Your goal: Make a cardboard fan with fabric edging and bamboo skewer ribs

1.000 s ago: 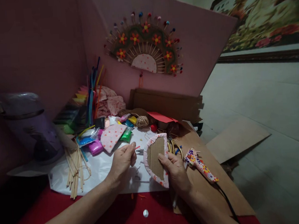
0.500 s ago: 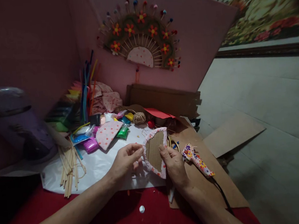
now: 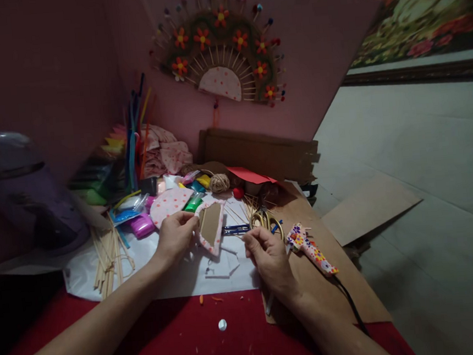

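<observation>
My left hand [image 3: 177,233] grips a half-round cardboard piece [image 3: 211,228] by its left edge. Its bare brown side faces me, with pink-dotted white fabric folded round the rim. To the right, my right hand [image 3: 268,252] is apart from the piece, thumb and fingers pinched together; what they hold, if anything, is too small to make out. Just beyond it lie gold-handled scissors [image 3: 274,226] and a dark blue tool [image 3: 236,230]. A second dotted fabric half-round [image 3: 170,205] rests behind my left hand. Right of my right hand is a flower-patterned glue gun [image 3: 312,248].
Wooden sticks [image 3: 110,260] lie at left on the white sheet [image 3: 154,278]. Clay packets [image 3: 142,225], a twine ball [image 3: 219,183] and red paper [image 3: 250,175] sit behind. A decorated fan [image 3: 220,85] hangs above. Brown board [image 3: 338,295] covers the table's right side.
My left hand has moved left with the cardboard piece. My right hand has let go of it and stays at right, uncovering the scissors and thin sticks behind.
</observation>
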Available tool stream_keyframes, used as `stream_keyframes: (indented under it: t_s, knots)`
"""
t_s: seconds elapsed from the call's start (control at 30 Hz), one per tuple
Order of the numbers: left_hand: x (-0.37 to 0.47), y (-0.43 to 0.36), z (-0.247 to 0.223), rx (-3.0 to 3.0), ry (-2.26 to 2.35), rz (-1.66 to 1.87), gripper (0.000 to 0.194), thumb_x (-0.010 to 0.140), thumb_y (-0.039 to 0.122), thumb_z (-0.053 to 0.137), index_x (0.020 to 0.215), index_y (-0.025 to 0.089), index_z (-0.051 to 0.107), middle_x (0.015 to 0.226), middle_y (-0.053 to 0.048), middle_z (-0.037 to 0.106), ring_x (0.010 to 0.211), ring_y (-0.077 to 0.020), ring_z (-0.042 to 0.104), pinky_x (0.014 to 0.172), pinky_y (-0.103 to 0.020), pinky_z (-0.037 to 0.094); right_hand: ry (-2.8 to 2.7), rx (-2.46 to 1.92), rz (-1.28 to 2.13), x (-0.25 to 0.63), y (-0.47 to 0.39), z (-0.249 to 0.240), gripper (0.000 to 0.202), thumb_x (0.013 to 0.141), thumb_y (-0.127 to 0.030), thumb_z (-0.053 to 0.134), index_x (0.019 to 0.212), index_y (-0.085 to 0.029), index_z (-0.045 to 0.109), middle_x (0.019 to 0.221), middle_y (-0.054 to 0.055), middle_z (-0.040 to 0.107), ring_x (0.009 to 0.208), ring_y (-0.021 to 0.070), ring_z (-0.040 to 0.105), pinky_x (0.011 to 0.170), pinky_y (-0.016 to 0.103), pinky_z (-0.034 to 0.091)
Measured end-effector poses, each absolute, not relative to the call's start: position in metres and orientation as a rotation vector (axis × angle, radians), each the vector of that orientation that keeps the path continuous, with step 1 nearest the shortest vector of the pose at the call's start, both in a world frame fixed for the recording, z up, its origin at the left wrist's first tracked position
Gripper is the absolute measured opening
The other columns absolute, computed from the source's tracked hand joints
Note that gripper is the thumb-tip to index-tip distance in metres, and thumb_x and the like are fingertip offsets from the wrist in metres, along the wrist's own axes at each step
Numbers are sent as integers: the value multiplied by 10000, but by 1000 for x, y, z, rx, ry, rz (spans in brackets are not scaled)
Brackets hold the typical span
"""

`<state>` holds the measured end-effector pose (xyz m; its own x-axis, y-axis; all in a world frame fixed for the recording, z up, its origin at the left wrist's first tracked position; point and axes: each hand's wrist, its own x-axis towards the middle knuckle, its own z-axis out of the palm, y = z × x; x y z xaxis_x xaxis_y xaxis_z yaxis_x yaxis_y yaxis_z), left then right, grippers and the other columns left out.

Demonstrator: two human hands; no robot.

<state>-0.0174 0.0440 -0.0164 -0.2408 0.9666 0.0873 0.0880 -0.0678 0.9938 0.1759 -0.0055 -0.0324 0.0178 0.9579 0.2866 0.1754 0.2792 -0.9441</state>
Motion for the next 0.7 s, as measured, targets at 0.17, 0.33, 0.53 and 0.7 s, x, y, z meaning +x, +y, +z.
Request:
stream_keyframes:
  t_s: [0.17,0.33,0.53,0.7]
  knots:
    - [-17,36,-13,1595,1604,1612,247,651,294,669,869,183,636,832,-46,600,723,-174,540,599,-253,388,-1467,-1167,927,173,-10,-32,196,807,-318,590,692,-162,557,535,-32,527,454,77,444,439,199,344]
    - [-1,16,-14,1659,1163,1345,142,778,302,564,717,181,609,626,6,539,582,-121,475,552,-226,362,-1486,-1197,916,172,-13,-32,168,782,-293,618,686,-164,569,572,-20,571,461,84,494,445,201,383]
    - [14,1,-19,1174,862,967,309,749,402,601,583,170,481,439,48,453,348,-43,267,356,-190,167,-1537,-1153,936,170,-17,-30,194,775,-294,632,650,-172,549,567,-18,579,467,89,495,463,213,393]
    - [15,-1,-15,947,681,857,340,738,459,614,618,150,538,419,24,496,287,-27,249,323,-191,120,-1572,-1061,974,169,-18,-29,180,827,-290,570,725,-160,641,655,8,603,517,86,491,496,220,403]
